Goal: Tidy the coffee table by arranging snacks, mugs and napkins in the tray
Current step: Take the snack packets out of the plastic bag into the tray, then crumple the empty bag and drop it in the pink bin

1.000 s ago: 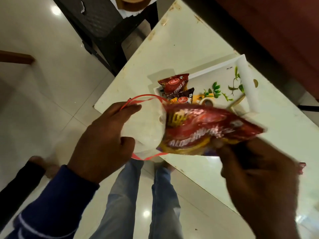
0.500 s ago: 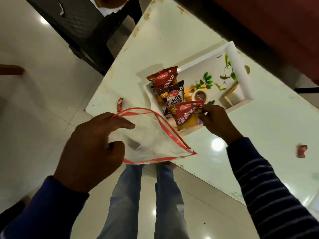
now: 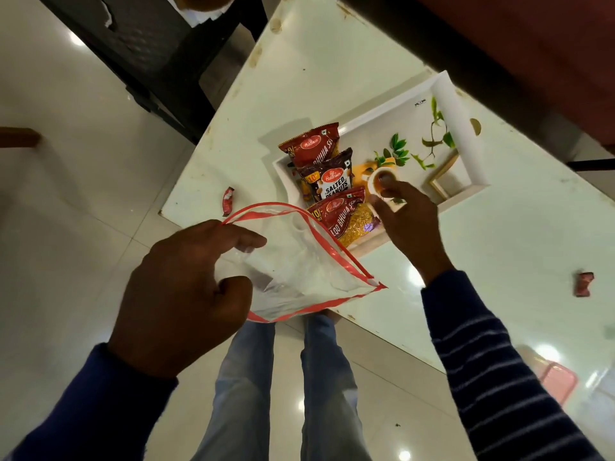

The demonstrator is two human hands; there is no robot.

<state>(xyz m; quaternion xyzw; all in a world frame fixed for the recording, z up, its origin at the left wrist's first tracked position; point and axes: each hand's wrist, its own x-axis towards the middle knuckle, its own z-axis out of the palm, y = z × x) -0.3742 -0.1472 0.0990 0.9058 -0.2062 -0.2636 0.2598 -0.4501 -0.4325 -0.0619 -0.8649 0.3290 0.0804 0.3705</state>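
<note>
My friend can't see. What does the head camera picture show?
The left hand holds an open clear zip bag while the right hand reaches to a small cup in the white tray. Three snack packets lie in a row in the tray.

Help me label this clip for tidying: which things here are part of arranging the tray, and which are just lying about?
Part of the job:
white rectangular leaf-printed tray
three snack packets: upper red, dark brown salted peanuts, lower red
small white mug, right hand touching it
clear red-edged plastic bag, held by left hand

Lying about:
red wrapper
red wrapper
</note>
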